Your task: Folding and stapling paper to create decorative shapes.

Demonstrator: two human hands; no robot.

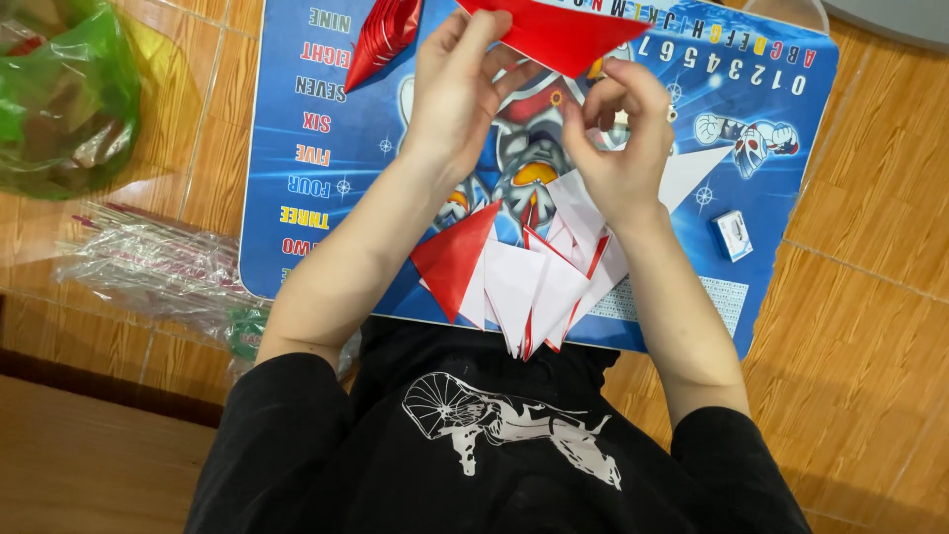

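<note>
Both hands are gripping a red folded paper sheet (554,35) above a blue printed desk (297,148): the left hand (457,94) is pinching its left side, the right hand (621,138) its lower edge. Folded red-and-white paper pieces (524,282) are lying stacked near the person's chest, a small blue box (733,235) well to the right.

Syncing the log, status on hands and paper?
Left hand and right hand both pinching red folded paper. Folded red-white pieces piled on blue mat below. Nothing obstructing.
</note>
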